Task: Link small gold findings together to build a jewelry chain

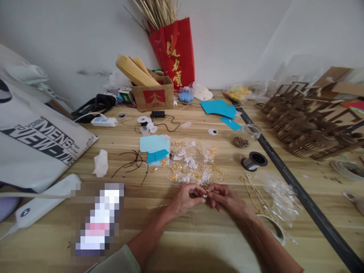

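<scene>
Pale wood-grain boards make up the tabletop (pixel 159 242), which runs back to a plain white wall (pixel 227 45). Just below the middle of the frame, a tiny silvery piece (pixel 205 196) sits at the meeting fingertips of two bare hands. The left hand (pixel 186 197) pinches it between thumb and fingers; the right hand (pixel 224 197) has its thumb and fingertips closed right beside it, but I cannot tell whether they grip the piece or only touch it.

Directly above the hands lie small heaps of silver bits (pixel 206 177) and gold bits (pixel 174 167), some on or in clear plastic bags. Left of these are light-blue paper (pixel 153 143) and a tangle of dark cord (pixel 135 161). To the right stand a spool of wire (pixel 254 162) and a clear jar (pixel 252 131) near some multicoloured beads; lower right, gold chains (pixel 251 189) lie beside crumpled plastic (pixel 281 199) and a pale ring-shaped roll (pixel 280 231).

At lower left a phone-like shape (pixel 98 222) is pixelated. A printed bag (pixel 36 132) fills the left edge. Upper centre shows a cardboard box (pixel 153 98) and a red bag (pixel 182 53) holding dry stalks (pixel 156 11); brown slatted pieces (pixel 307 129) crowd the right side.
</scene>
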Demonstrator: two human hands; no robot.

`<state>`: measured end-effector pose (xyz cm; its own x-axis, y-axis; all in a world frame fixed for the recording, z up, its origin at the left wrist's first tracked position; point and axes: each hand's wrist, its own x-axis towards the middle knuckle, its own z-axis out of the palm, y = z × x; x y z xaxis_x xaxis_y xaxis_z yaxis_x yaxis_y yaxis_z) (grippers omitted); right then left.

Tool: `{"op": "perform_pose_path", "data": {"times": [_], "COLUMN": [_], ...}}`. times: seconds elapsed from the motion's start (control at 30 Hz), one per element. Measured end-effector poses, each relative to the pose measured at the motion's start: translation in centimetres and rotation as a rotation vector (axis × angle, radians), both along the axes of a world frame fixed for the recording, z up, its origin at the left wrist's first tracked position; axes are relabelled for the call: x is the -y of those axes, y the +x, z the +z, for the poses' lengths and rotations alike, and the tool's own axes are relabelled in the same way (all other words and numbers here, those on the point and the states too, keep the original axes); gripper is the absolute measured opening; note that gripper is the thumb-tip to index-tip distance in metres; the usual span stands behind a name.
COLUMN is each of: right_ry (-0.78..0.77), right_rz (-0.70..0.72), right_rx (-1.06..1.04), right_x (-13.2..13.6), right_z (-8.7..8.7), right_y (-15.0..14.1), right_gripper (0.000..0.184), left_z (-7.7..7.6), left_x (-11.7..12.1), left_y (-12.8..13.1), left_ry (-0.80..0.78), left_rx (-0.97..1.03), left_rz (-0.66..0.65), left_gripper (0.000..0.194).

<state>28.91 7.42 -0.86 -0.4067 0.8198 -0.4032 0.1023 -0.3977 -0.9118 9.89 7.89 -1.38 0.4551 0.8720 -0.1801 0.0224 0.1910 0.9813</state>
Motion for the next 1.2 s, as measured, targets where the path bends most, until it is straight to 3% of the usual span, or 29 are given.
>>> {"op": "perform_pose_path", "data": {"times": [0.33, 0.93, 1.2], "right_ry": [0.014, 0.054, 0.121], "right_rz": [-0.026, -0.043, -0.069], "right_rx": [-0.002, -0.003, -0.085], "right_x": [-0.04, 0.06, 0.27], "right_z": [-0.25, -0.51, -0.34], "right_y": [0.11, 0.2, 0.08], "right_gripper": [0.043, 0.042, 0.034], "left_z": [0.03, 0.26, -0.7], "left_x": [-0.07, -0.13, -0.4], "left_y": [-0.18, -0.29, -0.12], "left_ry": [0.001, -0.055, -0.155], "left_rx": [-0.007, 0.049, 0.167], "left_rz": [-0.033, 0.021, 0.061], "left_gripper": [0.019, 0.016, 0.026]}}
